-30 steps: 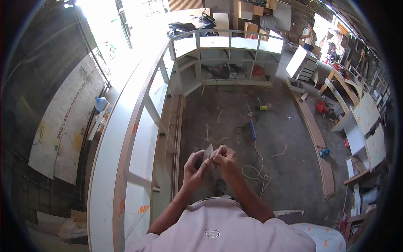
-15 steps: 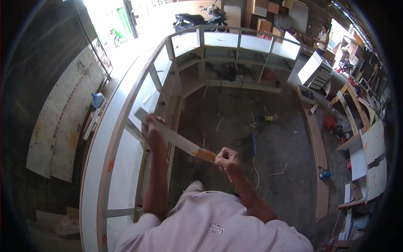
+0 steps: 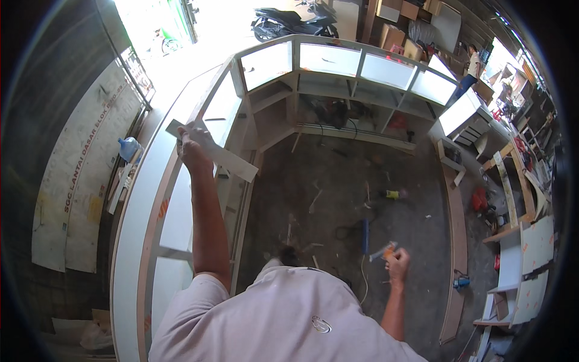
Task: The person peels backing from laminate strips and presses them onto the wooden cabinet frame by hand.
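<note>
My left hand (image 3: 192, 146) is closed on a long, pale flat strip (image 3: 234, 162), held out over the left run of a white cabinet frame (image 3: 166, 199) and angled down to the right. My right hand (image 3: 397, 263) is lower at the right, closed on a short orange-and-grey piece (image 3: 384, 250), which looks like torn film or tape; it is too small to make out fully. On the floor beneath and beside that hand lie a blue tool (image 3: 365, 236) and a pale cord (image 3: 365, 283).
The curved cabinet (image 3: 325, 133) spans ahead, tools in its lower shelves. At right are a long board (image 3: 449, 314), wooden frames (image 3: 506, 187) and a white drawer unit (image 3: 459, 120). A person (image 3: 472, 66) stands at back right. A scooter (image 3: 289, 25) is beyond; panels (image 3: 72, 181) lean left.
My hands were together, then spread along the strip. Now my left hand has lifted the strip forward-left, and my right hand has left it, moving down and right with the orange piece.
</note>
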Demonstrator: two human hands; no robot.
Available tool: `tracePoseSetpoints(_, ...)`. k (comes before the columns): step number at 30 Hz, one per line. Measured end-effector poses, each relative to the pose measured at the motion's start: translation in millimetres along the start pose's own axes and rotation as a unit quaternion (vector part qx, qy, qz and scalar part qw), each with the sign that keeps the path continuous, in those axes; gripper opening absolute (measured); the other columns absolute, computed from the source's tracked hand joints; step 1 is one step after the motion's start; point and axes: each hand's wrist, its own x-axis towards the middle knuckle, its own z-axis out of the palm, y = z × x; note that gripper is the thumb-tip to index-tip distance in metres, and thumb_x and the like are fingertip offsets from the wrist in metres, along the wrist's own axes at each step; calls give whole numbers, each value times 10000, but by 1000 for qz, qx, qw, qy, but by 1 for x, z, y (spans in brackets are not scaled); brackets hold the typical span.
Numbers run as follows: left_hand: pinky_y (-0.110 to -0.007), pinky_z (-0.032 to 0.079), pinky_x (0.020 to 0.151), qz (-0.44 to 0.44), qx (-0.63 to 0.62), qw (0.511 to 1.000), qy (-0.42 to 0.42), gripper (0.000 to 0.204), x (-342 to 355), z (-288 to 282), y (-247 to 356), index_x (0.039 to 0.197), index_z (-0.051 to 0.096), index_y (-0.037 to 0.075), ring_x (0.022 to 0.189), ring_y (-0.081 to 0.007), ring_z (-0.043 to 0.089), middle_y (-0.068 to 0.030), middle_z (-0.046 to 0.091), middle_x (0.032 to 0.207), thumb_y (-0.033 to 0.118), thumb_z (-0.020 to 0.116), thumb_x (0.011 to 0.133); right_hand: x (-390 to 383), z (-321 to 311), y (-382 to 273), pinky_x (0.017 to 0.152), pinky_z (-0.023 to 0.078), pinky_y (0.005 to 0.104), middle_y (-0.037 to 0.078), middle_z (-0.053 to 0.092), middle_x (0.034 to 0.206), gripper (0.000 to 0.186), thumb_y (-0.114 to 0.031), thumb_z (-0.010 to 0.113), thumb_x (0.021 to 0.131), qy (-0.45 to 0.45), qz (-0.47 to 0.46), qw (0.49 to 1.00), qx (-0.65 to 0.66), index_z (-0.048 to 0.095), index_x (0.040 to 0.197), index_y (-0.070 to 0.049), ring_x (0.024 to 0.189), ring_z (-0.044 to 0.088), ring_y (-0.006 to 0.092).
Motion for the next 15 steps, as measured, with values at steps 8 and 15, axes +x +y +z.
tracePoseSetpoints(8,-368,519,751,-106,-15,994,11,570,62,87,-82,1318,535,-35,781,-218,569,-94,597,883,412,237,1130,74,-60,102,733,537,453,201,728,824,145,-117,718,839,141,157,930,-300,711,856,28,767,718,368)
tracePoseSetpoints(15,-403,467,813,-282,-210,933,-74,898,124,127,-212,1334,521,-63,854,-279,527,-126,578,892,690,125,1044,157,-82,236,626,563,433,174,756,873,180,-143,712,873,127,196,925,-301,767,989,-18,711,736,302)
